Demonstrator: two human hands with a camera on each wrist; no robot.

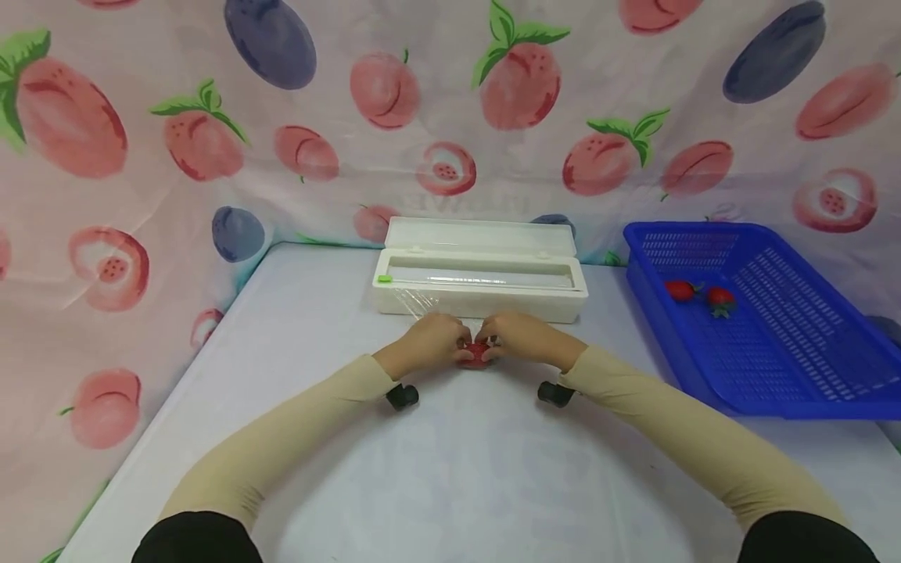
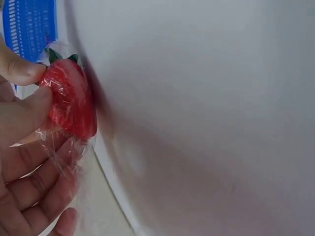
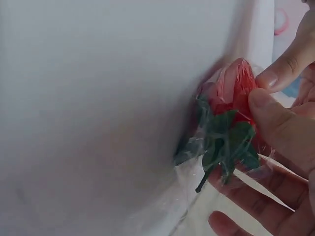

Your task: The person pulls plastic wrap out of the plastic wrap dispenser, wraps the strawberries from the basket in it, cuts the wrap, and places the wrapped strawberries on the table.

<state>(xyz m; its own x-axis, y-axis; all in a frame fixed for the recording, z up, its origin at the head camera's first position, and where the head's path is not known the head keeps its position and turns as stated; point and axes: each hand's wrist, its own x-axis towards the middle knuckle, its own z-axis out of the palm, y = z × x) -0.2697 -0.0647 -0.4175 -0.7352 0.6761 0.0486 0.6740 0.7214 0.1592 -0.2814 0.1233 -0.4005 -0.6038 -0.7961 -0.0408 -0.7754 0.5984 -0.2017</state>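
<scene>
A red strawberry [image 1: 475, 356] with green leaves [image 3: 229, 135] is held low over the white table between both hands. Clear cling film [image 2: 60, 152] lies wrinkled around the fruit, and a strip of it runs back to a white cling film dispenser [image 1: 493, 303]. My left hand [image 1: 435, 342] grips the strawberry from the left, its thumb pressed to the wrapped side. From the right, my right hand [image 1: 528, 340] holds the same fruit, thumb on its red flesh and fingers curled behind. In the right wrist view the two thumbs nearly meet on the strawberry [image 3: 241, 91].
The dispenser's lid [image 1: 482, 236] is raised at the back, and a green slider [image 1: 384, 278] sits at its left end. On the right stands a blue basket [image 1: 704, 375] with two strawberries [image 1: 720, 299] in it. A fruit-print cloth [image 1: 296, 211] hangs behind the table.
</scene>
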